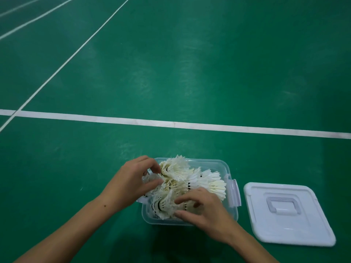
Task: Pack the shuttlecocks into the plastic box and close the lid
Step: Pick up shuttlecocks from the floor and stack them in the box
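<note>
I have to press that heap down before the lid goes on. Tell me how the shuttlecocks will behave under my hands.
The shuttlecocks look light and springy: their frayed feather skirts rise above the plastic box rim, so they may bounce back. The feathers seem brittle; hard pressing could snap more. Piled loosely under the left hand and right hand, they will probably shift sideways.
</note>
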Demonstrator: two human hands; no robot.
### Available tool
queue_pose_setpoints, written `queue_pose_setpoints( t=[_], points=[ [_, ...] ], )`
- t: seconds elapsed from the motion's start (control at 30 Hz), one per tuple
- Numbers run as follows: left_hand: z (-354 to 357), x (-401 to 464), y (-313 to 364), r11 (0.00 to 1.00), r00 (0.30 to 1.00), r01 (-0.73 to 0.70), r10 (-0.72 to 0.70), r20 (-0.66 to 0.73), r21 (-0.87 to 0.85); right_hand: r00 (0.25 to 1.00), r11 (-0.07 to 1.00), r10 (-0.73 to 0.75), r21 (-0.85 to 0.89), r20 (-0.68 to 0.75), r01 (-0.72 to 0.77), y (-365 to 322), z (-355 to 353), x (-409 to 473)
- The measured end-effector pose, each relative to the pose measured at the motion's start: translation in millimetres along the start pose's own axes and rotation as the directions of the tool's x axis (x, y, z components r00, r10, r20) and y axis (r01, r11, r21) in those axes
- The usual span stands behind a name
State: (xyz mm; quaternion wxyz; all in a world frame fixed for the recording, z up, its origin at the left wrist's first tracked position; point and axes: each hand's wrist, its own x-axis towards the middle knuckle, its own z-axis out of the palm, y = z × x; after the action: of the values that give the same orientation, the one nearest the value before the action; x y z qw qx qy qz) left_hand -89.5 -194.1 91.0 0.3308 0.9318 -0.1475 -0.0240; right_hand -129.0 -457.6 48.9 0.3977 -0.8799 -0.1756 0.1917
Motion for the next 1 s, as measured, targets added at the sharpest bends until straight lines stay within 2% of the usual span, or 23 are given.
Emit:
queue_pose_setpoints(
  t=[0.13, 0.27, 0.43, 0.6, 0.7, 0.77, 0.87, 1.0],
  points=[
    [0.2, 14.3, 16.0, 1.0, 1.0, -0.008, 0.007, -0.028, -0.013, 0.981, 0.995, -0.028, 0.089, -0.193, 0.046, -8.6, -16.9, 1.8],
    [5.1, 32.8, 31.0, 0.999, 0.999, -0.011, 0.012, -0.034, 0.031, 0.916, 0.972, -0.194, 0.055, -0.351, 0.227, -23.5, -24.5, 14.6],
    [7.3, 42.6, 38.1, 0.999, 0.997, 0.026, -0.025, -0.07, 0.025, 0.872, 0.951, -0.294, -0.028, -0.392, 0.308, -25.5, -21.7, 31.0],
    [6.1, 37.3, 41.5, 0.99, 0.995, 0.08, -0.087, -0.058, -0.112, 0.848, 0.905, -0.4, -0.293, -0.348, 0.307, -16.6, -18.2, 30.3],
    [5.0, 32.4, 48.2, 0.975, 0.994, 0.089, -0.102, -0.051, -0.203, 0.822, 0.866, -0.453, -0.392, -0.346, 0.312, -11.3, -14.0, 21.1],
    [4.5, 27.7, 50.9, 0.956, 0.995, 0.088, -0.1, -0.029, -0.281, 0.827, 0.881, -0.422, -0.384, -0.372, 0.276, -6.3, -13.5, 10.5],
    [4.3, 17.1, 42.7, 0.927, 0.994, 0.1, -0.109, -0.005, -0.36, 0.852, 0.944, -0.291, -0.273, -0.435, 0.183, 4.7, -15.9, -15.6],
    [7.1, -2.6, 9.5, 0.939, 0.988, 0.151, -0.133, 0.078, -0.308, 0.878, 0.961, -0.211, -0.254, -0.43, 0.106, 19.4, -5.1, -38.9]
  ],
)
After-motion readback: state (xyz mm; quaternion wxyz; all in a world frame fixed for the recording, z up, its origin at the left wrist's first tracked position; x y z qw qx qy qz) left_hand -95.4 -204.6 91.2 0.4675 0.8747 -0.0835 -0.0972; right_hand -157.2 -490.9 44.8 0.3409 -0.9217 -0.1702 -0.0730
